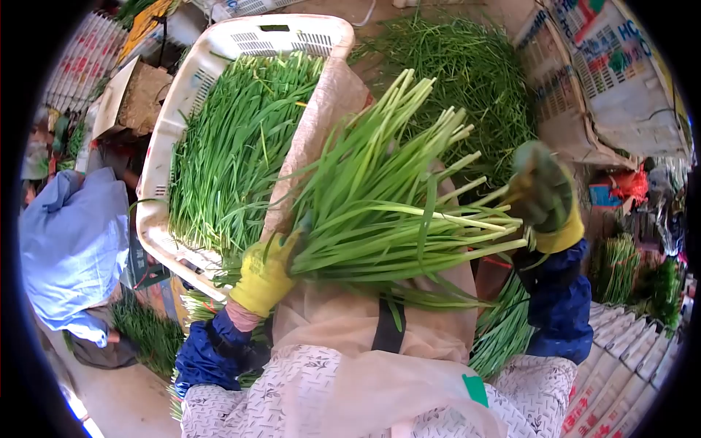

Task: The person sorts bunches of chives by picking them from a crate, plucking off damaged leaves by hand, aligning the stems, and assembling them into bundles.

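Observation:
A large bunch of garlic chives (365,226) fans out above my lap, its pale stalk ends pointing up and to the right. My left hand (263,274), in a yellow glove, is closed around the leafy end of it. Just beyond the stalk tips at the right is my right hand (546,193), in a glove with a dark green palm and yellow cuff. It is raised and smeared by motion, so its fingers cannot be made out. Beside the bunch, a white plastic crate (157,150) holds densely packed chives (237,139).
Loose green stalks (460,80) are heaped on the floor ahead. White crates (606,66) stand at upper right. Tied bundles (617,266) lie farther right, and more chives (504,328) beside my right leg. A person in a blue top (77,241) is at the left.

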`<state>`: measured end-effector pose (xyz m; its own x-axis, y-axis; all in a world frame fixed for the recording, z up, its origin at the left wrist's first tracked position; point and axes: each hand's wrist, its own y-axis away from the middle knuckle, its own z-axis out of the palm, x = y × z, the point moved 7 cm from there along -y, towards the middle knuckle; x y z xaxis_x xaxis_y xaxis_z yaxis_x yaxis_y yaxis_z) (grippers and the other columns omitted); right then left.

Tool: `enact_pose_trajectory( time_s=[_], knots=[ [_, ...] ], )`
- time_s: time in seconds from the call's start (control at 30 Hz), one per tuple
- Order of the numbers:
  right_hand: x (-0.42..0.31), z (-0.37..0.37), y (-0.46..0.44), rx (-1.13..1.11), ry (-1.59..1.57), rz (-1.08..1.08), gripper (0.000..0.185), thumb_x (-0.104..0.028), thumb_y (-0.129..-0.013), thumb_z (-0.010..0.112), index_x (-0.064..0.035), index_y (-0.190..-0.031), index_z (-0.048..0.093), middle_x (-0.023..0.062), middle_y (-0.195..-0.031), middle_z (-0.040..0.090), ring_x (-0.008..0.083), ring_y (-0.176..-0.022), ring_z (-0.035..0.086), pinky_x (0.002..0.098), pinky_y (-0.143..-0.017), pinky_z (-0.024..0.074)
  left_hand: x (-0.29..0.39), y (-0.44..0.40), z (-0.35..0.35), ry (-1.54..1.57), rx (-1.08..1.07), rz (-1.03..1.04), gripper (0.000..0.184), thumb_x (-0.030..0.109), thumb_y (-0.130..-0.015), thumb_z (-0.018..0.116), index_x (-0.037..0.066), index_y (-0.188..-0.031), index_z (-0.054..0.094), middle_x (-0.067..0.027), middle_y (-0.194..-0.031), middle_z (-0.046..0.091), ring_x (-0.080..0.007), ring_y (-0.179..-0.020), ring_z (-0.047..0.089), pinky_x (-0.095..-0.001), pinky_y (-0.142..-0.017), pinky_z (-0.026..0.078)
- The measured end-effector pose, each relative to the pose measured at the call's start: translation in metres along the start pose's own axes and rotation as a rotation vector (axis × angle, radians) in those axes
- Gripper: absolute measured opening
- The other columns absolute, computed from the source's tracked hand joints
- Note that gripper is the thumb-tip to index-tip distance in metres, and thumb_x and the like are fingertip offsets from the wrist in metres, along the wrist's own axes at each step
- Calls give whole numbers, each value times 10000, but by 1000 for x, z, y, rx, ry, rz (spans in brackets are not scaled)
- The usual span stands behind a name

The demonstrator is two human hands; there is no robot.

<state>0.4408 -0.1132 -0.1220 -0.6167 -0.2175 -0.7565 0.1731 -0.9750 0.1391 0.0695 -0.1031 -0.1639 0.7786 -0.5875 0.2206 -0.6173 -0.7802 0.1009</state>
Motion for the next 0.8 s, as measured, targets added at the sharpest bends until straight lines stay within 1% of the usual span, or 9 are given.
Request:
enact_pose_trajectory(
  time_s=[0.13, 0.2, 0.27, 0.3, 0.33, 0.5, 0.63, 0.7, 0.8],
  knots=[
    [-91, -23, -22, 89, 409, -364, 339, -341, -925, 504, -46, -1090, 539, 4, -641, 424, 91, -503, 432, 216, -438, 368, 2, -2, 1, 7, 18, 9, 729, 382, -615, 763, 126, -1256, 525, -138, -912, 547, -317, -742, 585, -414, -627, 473],
    [-123, -52, -25, 549, 1268, -418, 464, -373, -875, 577, -61, -1213, 514, 51, -761, 530, 116, -672, 541, 228, -570, 432, 3, -4, 0, 53, 6, 10, 719, 380, -631, 755, 136, -1266, 522, -139, -913, 548, -320, -747, 579, -414, -636, 470],
    [-111, -40, -29, 562, 2188, -430, 611, -424, -806, 652, -99, -1299, 493, 111, -1016, 629, 196, -944, 600, 282, -767, 467, 3, -1, 0, 7, 28, 2, 716, 357, -628, 760, 145, -1268, 519, -144, -936, 547, -319, -779, 583, -416, -656, 473],
    [-93, -23, -29, 512, 1248, -301, 566, -402, -840, 608, -70, -1287, 508, 92, -1089, 619, 212, -957, 596, 314, -791, 461, 5, 0, -5, 0, 56, 13, 713, 342, -628, 760, 148, -1269, 518, -143, -945, 546, -319, -784, 583, -417, -660, 473],
    [-80, 15, -29, 295, 1172, -318, 565, -402, -838, 604, -48, -1269, 518, 80, -1106, 611, 200, -971, 587, 305, -791, 457, 4, 2, -4, 17, 55, 1, 697, 303, -629, 754, 153, -1267, 518, -140, -963, 547, -322, -797, 583, -416, -672, 473],
    [-28, 117, 1, 14, 1352, -440, 796, -607, -822, 503, 39, -1284, 461, 157, -1295, 506, 259, -1221, 461, 382, -1031, 318, 5, 2, -5, 22, 21, -32, 708, 210, -640, 725, 168, -1302, 480, -147, -1058, 556, -336, -847, 582, -415, -732, 476],
    [25, 136, -4, -243, 1916, -433, 269, -165, -767, 709, -55, -1004, 646, 123, -1083, 617, 240, -1084, 550, 376, -890, 447, 3, 2, 1, 72, -27, -48, 726, 209, -670, 715, 181, -1341, 438, -160, -1076, 557, -344, -795, 595, -421, -702, 482],
    [1, 101, -5, 69, 1056, -244, 197, -198, -896, 540, -51, -970, 649, 66, -896, 640, 185, -778, 633, 298, -733, 494, 1, 2, 0, 109, -50, -73, 728, 191, -663, 709, 181, -1339, 440, -154, -1074, 572, -340, -799, 595, -420, -704, 482],
    [-34, 82, -22, -339, 391, -140, 313, -209, -955, 440, -8, -1187, 498, 55, -792, 604, 157, -712, 615, 272, -762, 482, -2, 3, -9, 117, 50, -28, 729, 174, -638, 711, 163, -1322, 458, -146, -1059, 586, -333, -795, 594, -419, -705, 481]
  ],
)
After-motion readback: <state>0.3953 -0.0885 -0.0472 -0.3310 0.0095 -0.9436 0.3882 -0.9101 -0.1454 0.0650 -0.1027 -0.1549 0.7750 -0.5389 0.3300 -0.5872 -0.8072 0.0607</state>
